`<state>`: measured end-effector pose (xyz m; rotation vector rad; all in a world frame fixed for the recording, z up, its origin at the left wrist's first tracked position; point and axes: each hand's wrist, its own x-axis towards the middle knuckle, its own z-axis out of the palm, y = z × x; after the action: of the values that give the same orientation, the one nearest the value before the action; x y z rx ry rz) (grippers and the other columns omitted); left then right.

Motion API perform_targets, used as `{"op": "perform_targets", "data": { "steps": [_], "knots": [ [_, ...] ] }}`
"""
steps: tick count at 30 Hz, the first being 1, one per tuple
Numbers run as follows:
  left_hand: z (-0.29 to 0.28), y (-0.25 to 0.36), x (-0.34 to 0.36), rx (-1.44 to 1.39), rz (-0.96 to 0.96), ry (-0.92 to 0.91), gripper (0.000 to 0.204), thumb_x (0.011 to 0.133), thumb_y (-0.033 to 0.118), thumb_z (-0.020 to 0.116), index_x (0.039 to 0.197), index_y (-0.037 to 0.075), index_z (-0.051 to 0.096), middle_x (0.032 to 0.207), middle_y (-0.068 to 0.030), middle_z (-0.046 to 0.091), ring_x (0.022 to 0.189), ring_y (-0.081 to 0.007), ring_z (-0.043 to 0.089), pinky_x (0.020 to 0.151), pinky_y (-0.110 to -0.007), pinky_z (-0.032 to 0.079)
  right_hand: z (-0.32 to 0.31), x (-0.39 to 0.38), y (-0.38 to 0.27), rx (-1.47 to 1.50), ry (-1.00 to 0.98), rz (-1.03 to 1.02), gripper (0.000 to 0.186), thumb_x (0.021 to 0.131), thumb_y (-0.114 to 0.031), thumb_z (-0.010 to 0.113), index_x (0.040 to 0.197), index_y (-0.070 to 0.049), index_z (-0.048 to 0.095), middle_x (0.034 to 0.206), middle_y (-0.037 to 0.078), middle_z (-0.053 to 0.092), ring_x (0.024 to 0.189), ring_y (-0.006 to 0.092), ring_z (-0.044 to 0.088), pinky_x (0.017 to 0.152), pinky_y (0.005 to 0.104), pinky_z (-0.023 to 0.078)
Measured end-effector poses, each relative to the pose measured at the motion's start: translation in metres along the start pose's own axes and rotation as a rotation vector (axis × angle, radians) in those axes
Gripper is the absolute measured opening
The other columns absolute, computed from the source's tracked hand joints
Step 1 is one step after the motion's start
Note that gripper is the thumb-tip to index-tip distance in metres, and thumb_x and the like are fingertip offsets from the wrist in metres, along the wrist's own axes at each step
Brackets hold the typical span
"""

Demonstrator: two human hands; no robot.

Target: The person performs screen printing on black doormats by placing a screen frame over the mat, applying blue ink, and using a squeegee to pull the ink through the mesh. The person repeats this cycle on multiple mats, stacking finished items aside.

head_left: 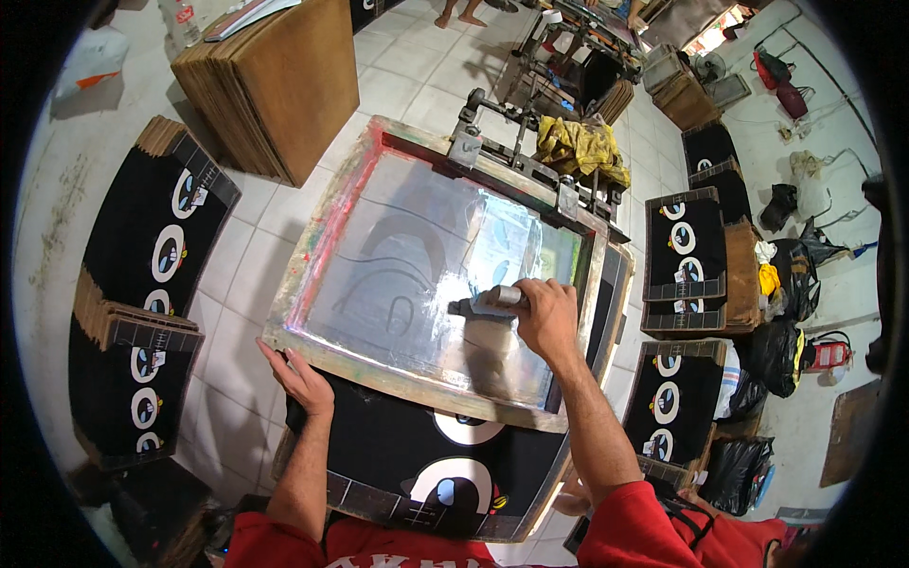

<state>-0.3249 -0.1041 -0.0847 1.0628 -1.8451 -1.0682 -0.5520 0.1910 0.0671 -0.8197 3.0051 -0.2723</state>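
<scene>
My right hand grips a grey squeegee on the mesh of a paint-stained screen frame. Pale blue-white ink streaks the mesh's right side, and faint printed outlines show through at left. My left hand is open at the frame's front left corner, fingers apart and near or touching its edge. Beneath the screen lies a black panel printed with white ovals and blue-and-white cartoon details. The screen hangs from a metal clamp assembly at its far side, where a stained yellow cloth is draped.
Black printed panels are stacked at left and right. A brown board stack stands back left; another press is behind, with a person's bare feet nearby. Black bags and a fan line the right wall.
</scene>
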Motion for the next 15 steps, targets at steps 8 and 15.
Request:
{"op": "perform_targets", "data": {
  "steps": [8, 15],
  "knots": [
    [0.003, -0.002, -0.001, -0.044, 0.026, -0.005, 0.063, 0.111, 0.024, 0.035, 0.162, -0.007, 0.014, 0.163, -0.0348, 0.025, 0.149, -0.0426, 0.034, 0.122, -0.045, 0.028, 0.021, 0.085, 0.045, -0.097, 0.006, -0.049, 0.045, 0.073, -0.01, 0.079, 0.117, -0.014, 0.07, 0.111, 0.006, 0.074, 0.105, 0.0298, 0.066, 0.092, 0.0498, 0.044],
    [0.004, -0.002, 0.0, 0.008, 0.046, 0.001, 0.063, 0.111, 0.023, 0.035, 0.161, -0.009, 0.014, 0.163, -0.0351, 0.023, 0.151, -0.0422, 0.031, 0.124, -0.045, 0.026, 0.031, 0.17, 0.069, -0.046, 0.03, 0.075, 0.046, 0.079, -0.026, 0.083, 0.123, -0.016, 0.07, 0.109, 0.012, 0.075, 0.108, 0.0349, 0.068, 0.094, 0.0556, 0.048]
  ]
}}
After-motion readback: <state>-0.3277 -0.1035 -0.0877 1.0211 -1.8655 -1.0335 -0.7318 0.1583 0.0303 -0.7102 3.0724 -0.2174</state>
